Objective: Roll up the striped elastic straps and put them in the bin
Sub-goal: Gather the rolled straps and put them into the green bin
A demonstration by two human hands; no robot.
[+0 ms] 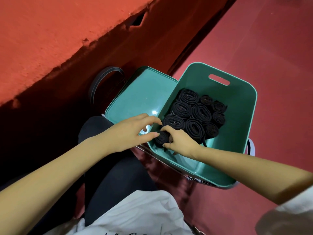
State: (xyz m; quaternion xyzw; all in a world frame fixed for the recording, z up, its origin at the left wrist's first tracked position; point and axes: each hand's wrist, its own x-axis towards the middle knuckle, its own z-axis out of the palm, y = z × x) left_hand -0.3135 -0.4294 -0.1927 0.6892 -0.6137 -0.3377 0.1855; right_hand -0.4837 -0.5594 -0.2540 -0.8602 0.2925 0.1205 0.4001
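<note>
Strap: rolled strap point(162, 139) between both hands, over the bin point(237, 116)'s near-left corner.
Hands: left hand point(133, 131) and right hand point(180, 141) pinch it.

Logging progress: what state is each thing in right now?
bin: open, partly filled.
lid: off, beside the bin.
packed rolls: rolled, inside the bin.
held roll: rolled, at the bin's corner.
left hand: pinches held roll.
right hand: grips held roll.
loose strap: unrolled, behind lid.
</note>
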